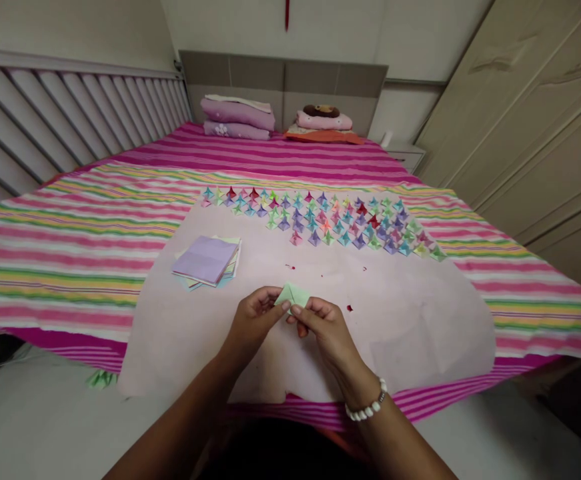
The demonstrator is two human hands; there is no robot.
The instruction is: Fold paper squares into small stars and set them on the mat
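Between my hands is a small piece of folded light green origami paper (293, 295), held above a pale sheet. My left hand (260, 310) grips its left side, thumb on the front face. On the lower right edge, my right hand (323, 323) pinches the paper between thumb and fingers; a white beaded bracelet circles that wrist. To the left lies a stack of square coloured paper (205, 259) with a lilac sheet on top. Beyond my hands, several rows of small folded paper pieces (327, 217) in many colours spread across the far part of the sheet.
The large pale sheet (180, 347) covers the near part of a striped bed (60, 247). Folded bedding (240, 119) and a second pile (324, 121) sit by the headboard. A slatted rail (70, 107) runs along the left, a cabinet (535, 127) stands right. Dark red scraps (349, 308) dot the sheet.
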